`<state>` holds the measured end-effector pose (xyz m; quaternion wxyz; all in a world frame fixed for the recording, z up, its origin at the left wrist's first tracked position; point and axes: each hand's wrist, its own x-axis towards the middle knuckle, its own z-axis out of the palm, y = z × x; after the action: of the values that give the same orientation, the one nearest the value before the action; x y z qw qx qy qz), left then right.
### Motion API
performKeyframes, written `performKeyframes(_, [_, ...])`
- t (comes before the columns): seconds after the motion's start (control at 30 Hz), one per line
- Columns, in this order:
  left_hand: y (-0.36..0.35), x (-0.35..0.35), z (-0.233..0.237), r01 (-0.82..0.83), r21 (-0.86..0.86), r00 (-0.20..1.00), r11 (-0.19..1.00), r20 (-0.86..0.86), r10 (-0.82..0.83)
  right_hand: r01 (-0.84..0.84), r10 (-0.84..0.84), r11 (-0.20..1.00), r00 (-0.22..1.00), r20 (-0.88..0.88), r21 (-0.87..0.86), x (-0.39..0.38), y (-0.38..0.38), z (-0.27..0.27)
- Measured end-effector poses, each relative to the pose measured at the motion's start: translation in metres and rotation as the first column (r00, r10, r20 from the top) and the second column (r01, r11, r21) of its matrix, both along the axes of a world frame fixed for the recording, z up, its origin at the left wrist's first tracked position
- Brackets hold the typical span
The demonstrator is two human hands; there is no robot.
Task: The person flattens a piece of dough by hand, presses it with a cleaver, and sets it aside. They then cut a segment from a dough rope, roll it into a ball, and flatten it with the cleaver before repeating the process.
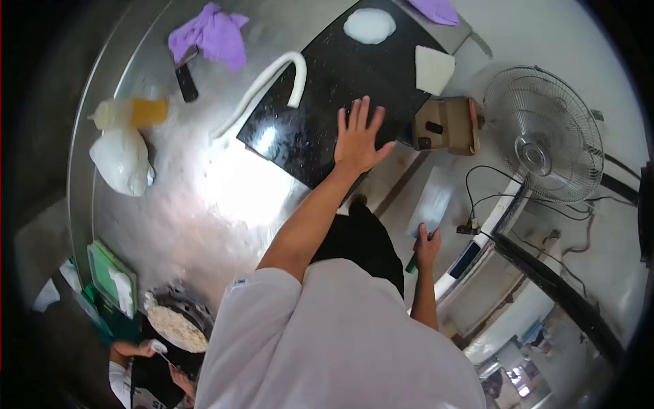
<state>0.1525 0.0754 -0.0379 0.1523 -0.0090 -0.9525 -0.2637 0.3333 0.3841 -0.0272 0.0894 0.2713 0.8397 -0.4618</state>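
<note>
My left hand (357,136) lies palm down, fingers spread, on the near part of the black board (320,78), with nothing in its grasp. A long white roll of dough (262,82) curves over the board's left edge onto the steel table. At the board's far end sits a smooth white lump (370,26), with a pale square pad (434,70) on the right edge. Down at my right side, off the board, my right hand (427,245) is closed around the green handle of a cleaver (434,198); its broad, flat blade points away from me.
On the steel table (170,225) are a purple cloth (210,37), a black-handled tool (186,82), a squeeze bottle of yellow liquid (129,114) and a white bag (124,161). A fan (535,146), cables and cardboard box (453,126) stand right. Another person works beside a filling pan (174,327).
</note>
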Motion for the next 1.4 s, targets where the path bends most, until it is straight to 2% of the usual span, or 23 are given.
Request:
performKeyframes(0.03, [-0.002, -0.005, -0.002, 0.022, -0.012, 1.000, 1.000, -0.015, -0.022, -0.042, 0.042, 0.999, 0.999, -0.010, 0.017, -0.004, -0.006, 0.001])
performKeyframes(0.1, [-0.010, -0.011, -0.005, -0.123, 0.281, 0.990, 0.952, -0.027, 0.136, -0.031, 0.031, 0.999, 0.999, -0.008, -0.035, -0.019, -0.012, 0.009])
performKeyframes(0.13, [-0.019, -0.022, -0.006, -0.182, 0.522, 0.970, 0.833, -0.043, 0.239, -0.093, 0.092, 0.995, 0.996, -0.009, -0.042, -0.032, -0.016, 0.009])
performKeyframes(0.17, [-0.033, -0.034, -0.010, -0.229, 0.817, 0.935, 0.529, 0.034, 0.353, -0.148, 0.149, 0.988, 0.989, 0.007, -0.046, -0.036, -0.020, 0.010])
performKeyframes(0.2, [-0.047, -0.042, -0.002, -0.231, 0.965, 0.893, 0.126, 0.159, 0.421, -0.199, 0.200, 0.980, 0.979, 0.039, -0.025, -0.045, -0.018, 0.005])
performKeyframes(0.23, [-0.059, -0.040, 0.038, -0.266, 0.962, 0.834, -0.058, 0.260, 0.487, -0.197, 0.198, 0.980, 0.980, 0.035, -0.037, -0.055, -0.021, 0.003])
performKeyframes(0.3, [-0.081, -0.035, 0.042, -0.251, 0.953, 0.808, 0.170, 0.109, 0.580, -0.345, 0.345, 0.939, 0.938, 0.043, -0.013, -0.080, -0.031, 0.006])
performKeyframes(0.37, [-0.083, -0.024, 0.051, -0.254, 0.939, 0.823, 0.231, 0.085, 0.561, -0.354, 0.358, 0.928, 0.933, 0.018, -0.116, -0.107, -0.050, 0.011])
performKeyframes(0.4, [-0.079, -0.017, 0.053, -0.255, 0.936, 0.821, 0.243, 0.077, 0.565, -0.485, 0.481, 0.870, 0.874, -0.065, -0.090, -0.122, -0.060, 0.017])
performKeyframes(0.43, [-0.071, -0.009, 0.054, -0.273, 0.887, 0.821, 0.373, 0.013, 0.571, -0.602, 0.591, 0.797, 0.794, -0.141, -0.050, -0.135, -0.069, 0.021])
performKeyframes(0.47, [-0.061, -0.003, 0.053, -0.290, 0.821, 0.822, 0.492, -0.049, 0.567, -0.604, 0.592, 0.795, 0.793, -0.145, -0.057, -0.149, -0.078, 0.025])
performKeyframes(0.5, [-0.050, 0.003, 0.047, -0.292, 0.818, 0.821, 0.496, -0.051, 0.569, -0.725, 0.720, 0.685, 0.689, -0.089, -0.067, -0.162, -0.088, 0.028])
performKeyframes(0.53, [-0.036, 0.011, 0.038, -0.375, 0.610, 0.855, 0.698, -0.063, 0.515, -0.826, 0.827, 0.557, 0.561, -0.032, -0.086, -0.174, -0.095, 0.026])
performKeyframes(0.57, [-0.026, 0.019, 0.030, -0.415, 0.347, 0.887, 0.841, -0.053, 0.459, -0.827, 0.828, 0.555, 0.560, -0.033, -0.092, -0.185, -0.101, 0.021])
performKeyframes(0.6, [-0.020, 0.029, 0.025, -0.418, 0.341, 0.886, 0.842, -0.049, 0.460, -0.887, 0.889, 0.458, 0.456, 0.036, -0.061, -0.194, -0.107, 0.012])
performKeyframes(0.63, [-0.015, 0.039, 0.022, -0.295, 0.024, 0.942, 0.955, 0.175, 0.287, -0.934, 0.931, 0.354, 0.348, 0.109, -0.040, -0.197, -0.113, 0.010])
performKeyframes(0.67, [-0.014, 0.043, 0.018, -0.057, -0.243, 0.887, 0.968, 0.433, 0.161, -0.933, 0.930, 0.357, 0.350, 0.112, -0.049, -0.194, -0.116, 0.011])
performKeyframes(0.73, [-0.016, 0.025, 0.009, -0.086, -0.243, 0.886, 0.966, 0.424, 0.185, -0.932, 0.936, 0.277, 0.317, 0.152, 0.232, -0.199, -0.123, 0.025])
performKeyframes(0.83, [-0.014, 0.009, 0.017, -0.072, -0.291, 0.865, 0.954, 0.458, 0.205, -0.930, 0.918, 0.301, 0.342, 0.202, 0.209, -0.203, -0.124, 0.024])
performKeyframes(1.03, [-0.031, -0.031, 0.008, -0.041, -0.250, 0.948, 0.968, 0.297, 0.117, -0.897, 0.919, 0.341, 0.381, 0.101, 0.282, -0.234, -0.135, 0.026])
performKeyframes(1.1, [-0.035, -0.040, 0.010, -0.002, -0.257, 0.951, 0.966, 0.298, 0.081, -0.885, 0.911, 0.362, 0.403, 0.092, 0.294, -0.230, -0.138, 0.030])
performKeyframes(1.27, [-0.027, -0.004, 0.008, 0.064, -0.267, 0.915, 0.962, 0.400, 0.050, -0.916, 0.913, 0.384, 0.396, 0.103, 0.119, -0.186, -0.127, 0.007])
performKeyframes(1.4, [-0.028, -0.031, 0.013, 0.133, -0.308, 0.922, 0.942, 0.388, -0.003, -0.869, 0.869, 0.471, 0.486, 0.087, 0.154, -0.189, -0.134, 0.004])
